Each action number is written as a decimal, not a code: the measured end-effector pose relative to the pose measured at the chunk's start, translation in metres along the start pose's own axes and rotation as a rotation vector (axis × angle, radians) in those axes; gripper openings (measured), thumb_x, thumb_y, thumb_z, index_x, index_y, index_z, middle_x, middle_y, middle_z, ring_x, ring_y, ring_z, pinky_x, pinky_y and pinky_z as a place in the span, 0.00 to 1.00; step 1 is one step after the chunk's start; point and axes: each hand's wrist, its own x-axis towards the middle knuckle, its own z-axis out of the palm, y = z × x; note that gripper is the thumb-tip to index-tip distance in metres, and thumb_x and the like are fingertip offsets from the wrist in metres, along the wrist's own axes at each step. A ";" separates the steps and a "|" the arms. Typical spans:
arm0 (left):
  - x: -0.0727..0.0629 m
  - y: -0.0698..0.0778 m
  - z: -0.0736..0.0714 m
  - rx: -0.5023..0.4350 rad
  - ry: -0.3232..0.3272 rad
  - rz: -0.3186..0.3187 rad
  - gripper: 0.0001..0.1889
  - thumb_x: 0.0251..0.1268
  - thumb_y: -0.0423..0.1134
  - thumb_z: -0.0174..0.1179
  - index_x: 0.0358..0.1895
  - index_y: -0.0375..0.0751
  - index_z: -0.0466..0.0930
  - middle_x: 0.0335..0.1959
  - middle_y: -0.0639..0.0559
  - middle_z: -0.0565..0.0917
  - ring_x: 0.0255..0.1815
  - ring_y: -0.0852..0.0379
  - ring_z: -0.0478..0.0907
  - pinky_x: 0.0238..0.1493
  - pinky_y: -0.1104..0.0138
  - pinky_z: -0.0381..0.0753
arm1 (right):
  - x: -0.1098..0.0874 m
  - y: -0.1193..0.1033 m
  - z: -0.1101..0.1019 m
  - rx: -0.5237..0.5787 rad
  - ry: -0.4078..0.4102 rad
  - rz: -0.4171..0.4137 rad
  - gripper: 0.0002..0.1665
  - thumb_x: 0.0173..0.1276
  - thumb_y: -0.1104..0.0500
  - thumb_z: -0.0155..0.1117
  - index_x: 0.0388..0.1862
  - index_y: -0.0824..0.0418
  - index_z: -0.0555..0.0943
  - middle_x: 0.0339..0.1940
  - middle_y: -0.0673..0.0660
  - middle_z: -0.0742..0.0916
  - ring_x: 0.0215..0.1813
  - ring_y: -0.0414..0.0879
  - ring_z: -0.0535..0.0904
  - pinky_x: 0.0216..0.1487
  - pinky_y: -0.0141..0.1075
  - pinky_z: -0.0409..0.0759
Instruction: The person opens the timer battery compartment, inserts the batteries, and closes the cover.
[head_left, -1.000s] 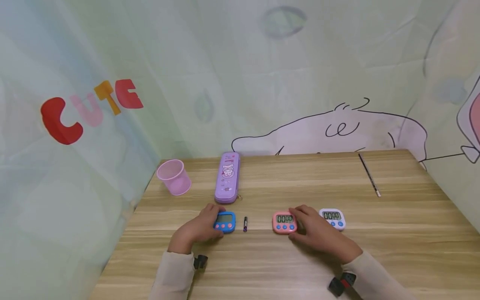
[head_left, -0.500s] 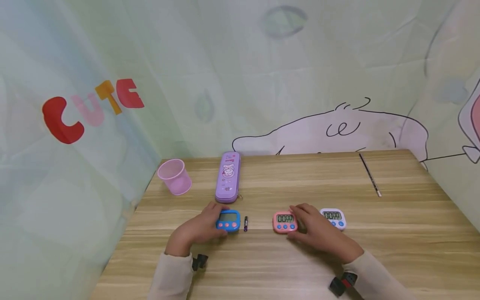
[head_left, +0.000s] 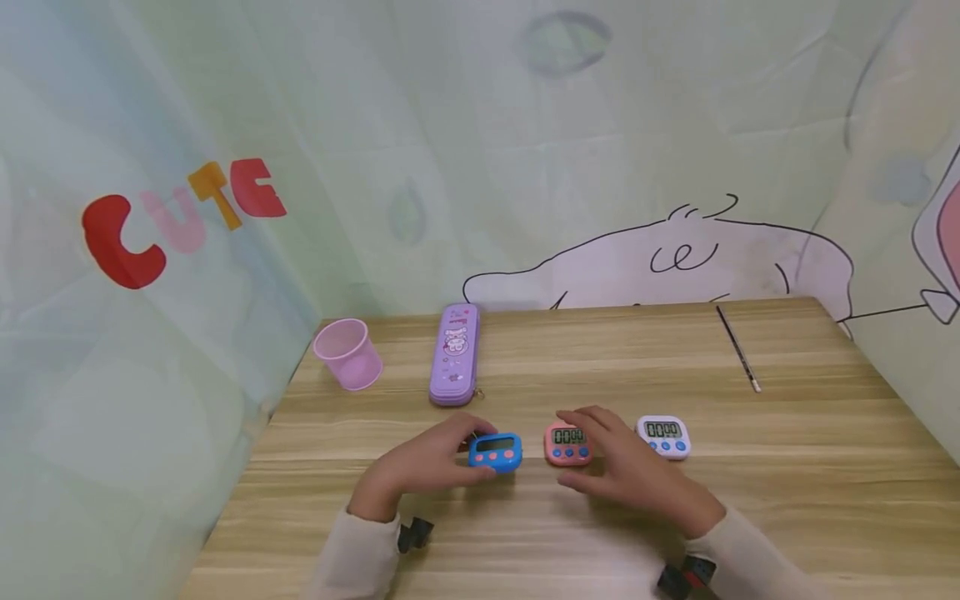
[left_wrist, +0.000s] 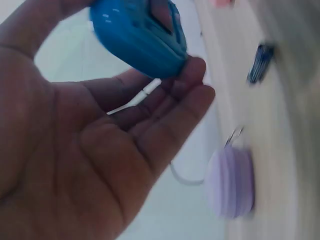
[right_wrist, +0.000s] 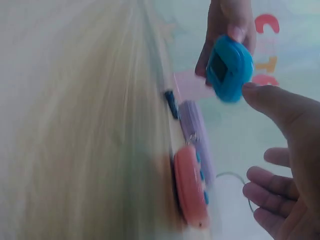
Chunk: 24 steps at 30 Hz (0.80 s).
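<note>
My left hand point(head_left: 423, 462) grips a blue digital timer point(head_left: 504, 460) by its left side, thumb in front and fingers behind. That timer point(right_wrist: 235, 72) hangs above the table, tilted, in the right wrist view. My right hand point(head_left: 630, 467) hovers over the right side of a pink timer point(head_left: 558, 455), fingers spread and apart from it in the right wrist view. A white timer point(head_left: 669, 442) lies just right of that hand. A small dark cylinder like a battery point(left_wrist: 261, 63) lies on the table, hidden in the head view.
A purple pencil case point(head_left: 454, 358) lies behind the timers, with a pink cup point(head_left: 352, 358) to its left. A pencil point(head_left: 738, 348) lies at the back right of the wooden table point(head_left: 600, 358). Printed curtains stand behind and left.
My left hand has carried the blue timer rightward and up off the table, over the dark cylinder. My right hand has loosened from the pink timer, its thumb and fingers now further apart.
</note>
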 end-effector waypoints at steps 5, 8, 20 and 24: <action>0.010 0.006 0.013 -0.023 -0.072 0.037 0.28 0.62 0.58 0.62 0.60 0.46 0.75 0.51 0.58 0.77 0.51 0.60 0.74 0.57 0.63 0.75 | -0.001 -0.011 0.009 0.022 0.008 -0.105 0.42 0.59 0.39 0.71 0.70 0.42 0.67 0.63 0.42 0.73 0.64 0.40 0.69 0.63 0.43 0.74; 0.013 0.010 0.018 -0.032 -0.111 0.055 0.26 0.63 0.57 0.62 0.58 0.46 0.76 0.49 0.60 0.77 0.49 0.62 0.74 0.55 0.65 0.75 | -0.001 -0.015 0.015 0.048 0.018 -0.180 0.37 0.62 0.42 0.70 0.67 0.48 0.70 0.62 0.46 0.73 0.64 0.42 0.70 0.63 0.42 0.73; 0.018 0.018 0.027 -0.049 -0.196 0.034 0.23 0.72 0.57 0.52 0.55 0.44 0.81 0.45 0.63 0.81 0.44 0.67 0.76 0.50 0.69 0.77 | -0.006 -0.020 0.029 0.070 -0.003 -0.233 0.21 0.69 0.48 0.65 0.58 0.49 0.75 0.52 0.42 0.79 0.54 0.36 0.74 0.55 0.38 0.77; 0.019 0.018 0.029 -0.047 -0.173 0.016 0.24 0.73 0.58 0.48 0.54 0.44 0.81 0.42 0.63 0.81 0.42 0.67 0.76 0.48 0.70 0.77 | -0.007 -0.018 0.031 0.081 0.017 -0.208 0.19 0.70 0.50 0.64 0.58 0.48 0.75 0.53 0.41 0.79 0.55 0.36 0.74 0.56 0.38 0.78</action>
